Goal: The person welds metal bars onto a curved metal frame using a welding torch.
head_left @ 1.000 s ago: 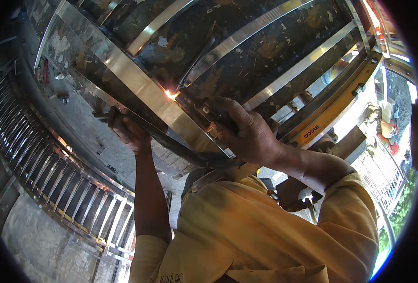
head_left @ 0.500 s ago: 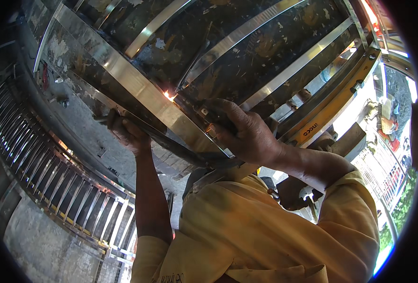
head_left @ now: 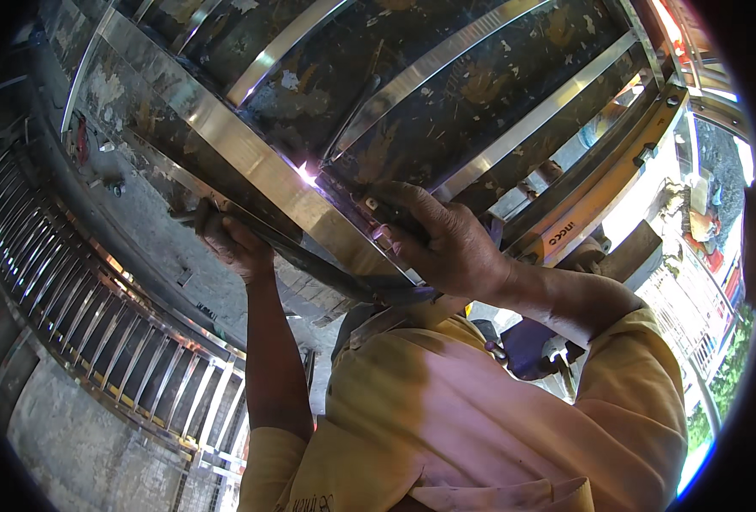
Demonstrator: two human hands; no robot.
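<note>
Bright metal is being joined, it seems: a violet-white arc [head_left: 308,174] burns against the inner edge of a broad shiny bar [head_left: 250,154], which slants from the far left to the near right over a dark, scuffed surface [head_left: 489,90]. The welding step is judged to be in hand, at the corner where a narrower crossbar [head_left: 429,75] is brought close to the broad one; whether the two touch is hidden by glare. A dark torch handle [head_left: 397,216] is pinched by the right hand [head_left: 454,243], with the fingers closed around it and its tip directed left toward the arc. A dark cable [head_left: 309,258], or possibly a hose, is gripped by the left hand [head_left: 237,243], with the fingers curled over it, left of the bar. For the next move, a steady wrist and a small, even advance along the joint are called for, with the cable supported so that the tip is not tugged.
</note>
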